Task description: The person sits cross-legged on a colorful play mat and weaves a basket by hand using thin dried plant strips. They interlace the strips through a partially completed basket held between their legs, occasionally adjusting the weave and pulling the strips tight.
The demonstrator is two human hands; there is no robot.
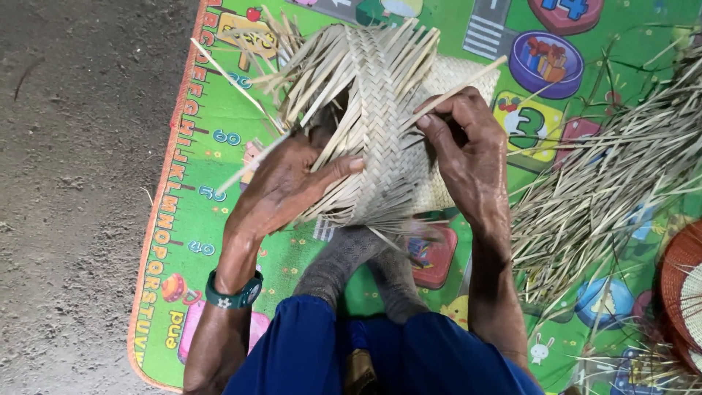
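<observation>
Left hand (281,183), wrist in green watch (235,295), gripping half-woven basket (380,121): pale straw, herringbone plait, loose strip ends bristling out. Held above green play mat (197,197), between both hands. Right hand (468,150) pinching single strip (457,91). Straw pile (607,190) beside, right.

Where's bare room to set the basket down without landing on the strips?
Bare: the concrete floor left of the play mat, and the mat strip beside the left hand. Crowded: the pile of loose strips right of the right hand and woven basket.
</observation>
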